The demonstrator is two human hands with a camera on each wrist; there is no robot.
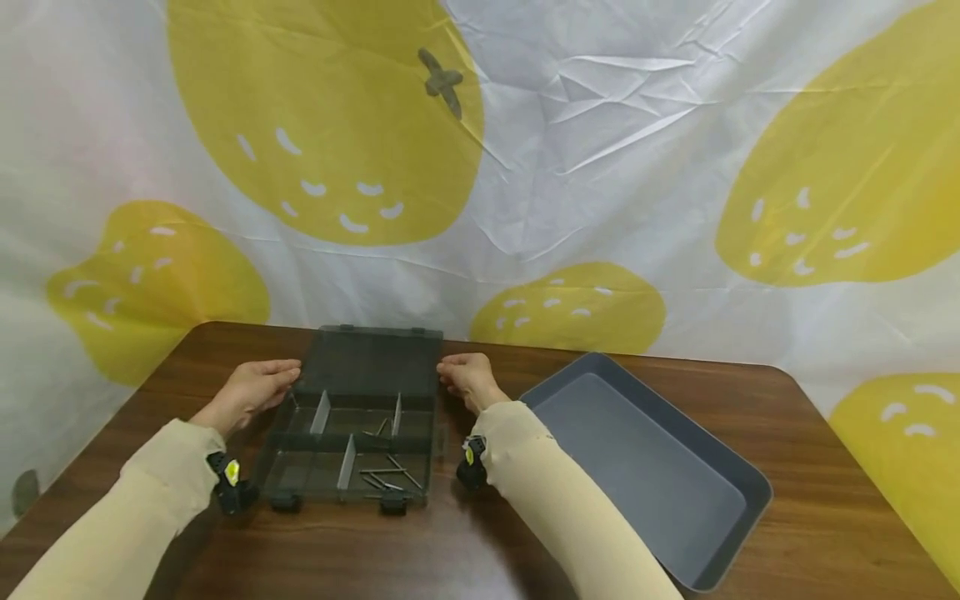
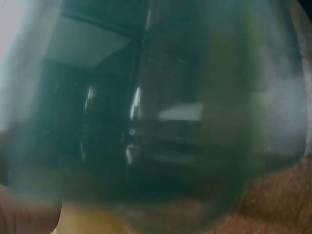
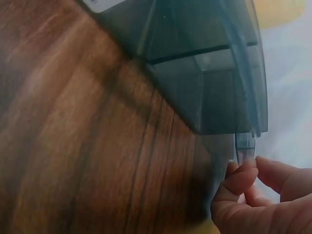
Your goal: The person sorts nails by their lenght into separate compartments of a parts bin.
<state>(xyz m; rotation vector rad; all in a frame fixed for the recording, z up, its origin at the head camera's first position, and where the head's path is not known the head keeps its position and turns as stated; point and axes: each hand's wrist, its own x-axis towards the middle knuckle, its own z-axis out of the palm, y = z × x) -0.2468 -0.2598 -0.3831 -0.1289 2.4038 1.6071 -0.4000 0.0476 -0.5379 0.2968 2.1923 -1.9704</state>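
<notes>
A translucent dark grey compartment box [image 1: 303, 471] lies on the table, a plain see-through panel [image 1: 375, 362] forming its far part. White dividers [image 1: 347, 462] split its inside. Several slim metal pieces like nails [image 1: 382, 471] lie in the right-hand compartments. At the far left edge, my left hand [image 1: 255, 392] pinches the box with thumb and fingers. On the opposite side my right hand [image 1: 471, 379] pinches a small clear tab [image 3: 245, 146] projecting from the box, as the right wrist view shows. Blurred box plastic [image 2: 122, 97] fills most of the left wrist view and hides most of that hand.
A grey rectangular tray [image 1: 637, 467] lies at an angle to the right of my right forearm. Two dark clasps [image 1: 393, 504] stick out at the box's near edge. Behind the brown wooden table [image 1: 465, 558] hangs a white cloth with yellow fruit shapes [image 1: 570, 308].
</notes>
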